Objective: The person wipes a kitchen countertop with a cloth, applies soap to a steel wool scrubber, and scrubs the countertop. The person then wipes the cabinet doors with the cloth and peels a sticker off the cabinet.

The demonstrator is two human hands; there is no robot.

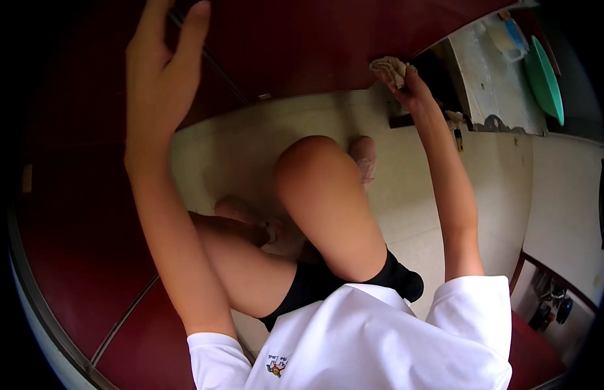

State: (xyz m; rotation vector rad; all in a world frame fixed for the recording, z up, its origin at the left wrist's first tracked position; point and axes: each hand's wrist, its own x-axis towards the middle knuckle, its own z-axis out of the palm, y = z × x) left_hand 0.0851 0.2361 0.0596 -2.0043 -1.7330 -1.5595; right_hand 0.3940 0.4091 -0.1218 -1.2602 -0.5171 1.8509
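My right hand (411, 91) grips a crumpled beige cloth (391, 70) at the edge of a dark red cabinet panel (289, 39), near the upper right. At the upper left my left hand (169, 71) is raised in front of the dark red doors, fingers apart and holding nothing; its fingertips are partly cut off by the frame's top edge. Whether it touches the door surface cannot be made out. Between the arms my bent knees show above the tiled floor (412, 195).
A worn counter (487, 84) at the upper right bears a green basin (544, 81) and a clear plastic container (508, 40). Dark utensils (549, 302) hang at the lower right. A small bottle (459, 140) is near the counter's foot. Red doors (74, 260) line the left side.
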